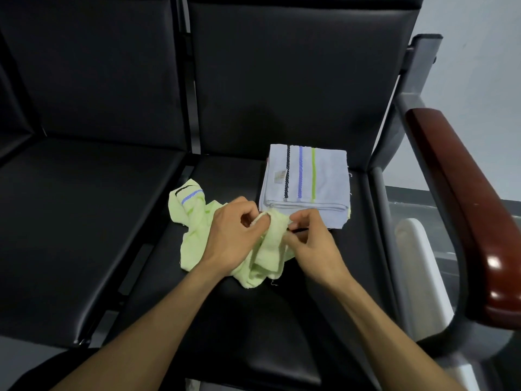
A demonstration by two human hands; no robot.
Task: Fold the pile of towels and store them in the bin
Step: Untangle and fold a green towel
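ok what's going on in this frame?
A person is working on a crumpled light green towel lying on the black padded bench seat. Both hands pinch its near edge: left hand, right hand. It is not yet folded. Beside it on the right sits an already folded pale blue-grey towel with black, blue and green stripes. No bin can be clearly made out.

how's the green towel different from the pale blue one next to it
The green towel lies crumpled and unfolded; the pale blue towel is folded into a flat, neat rectangle. The left hand and right hand both pinch the green towel, while nothing touches the pale blue towel. The green towel sits nearer the person, the pale blue towel farther back. Both rest on the black seat and carry black, blue and green stripes.
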